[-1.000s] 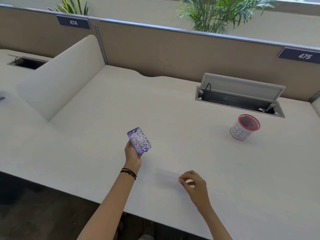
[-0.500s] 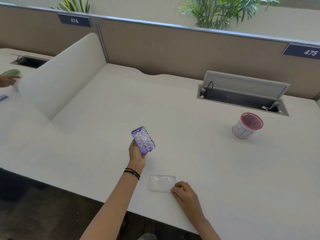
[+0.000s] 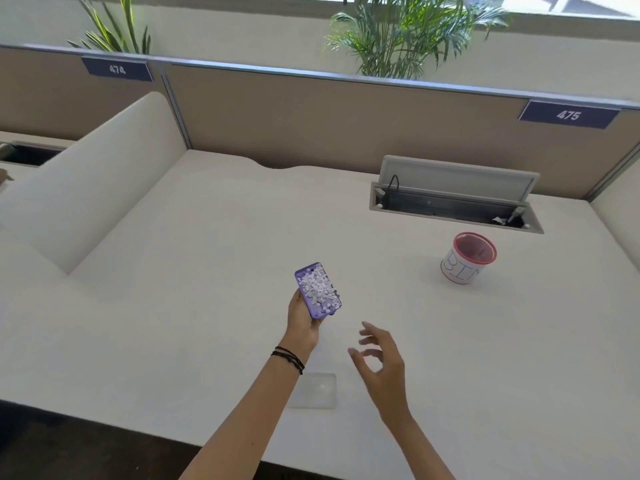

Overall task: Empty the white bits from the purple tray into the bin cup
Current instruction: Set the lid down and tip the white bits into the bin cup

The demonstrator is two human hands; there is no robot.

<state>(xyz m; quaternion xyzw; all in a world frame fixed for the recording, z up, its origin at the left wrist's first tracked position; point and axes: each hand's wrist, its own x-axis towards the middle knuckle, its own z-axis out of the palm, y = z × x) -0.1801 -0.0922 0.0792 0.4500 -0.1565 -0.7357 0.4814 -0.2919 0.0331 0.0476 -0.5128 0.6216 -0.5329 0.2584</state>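
My left hand (image 3: 300, 322) holds the small purple tray (image 3: 313, 311) by its near end, above the middle of the white desk. The tray is roughly level and heaped with white bits (image 3: 318, 289). My right hand (image 3: 379, 362) hovers to the right of it, fingers spread and empty. The bin cup (image 3: 465, 259), white with a red mesh rim and "BIN" written on its side, stands upright at the right, well away from both hands.
A clear plastic lid (image 3: 314, 390) lies flat on the desk (image 3: 207, 271) near the front edge, between my forearms. An open cable hatch (image 3: 453, 199) sits behind the cup. A padded divider (image 3: 86, 188) rises at the left; partition walls run along the back.
My right hand let go of the clear lid, which now lies on the desk, and lifted up and right with fingers spread. The left hand keeps holding the tray.
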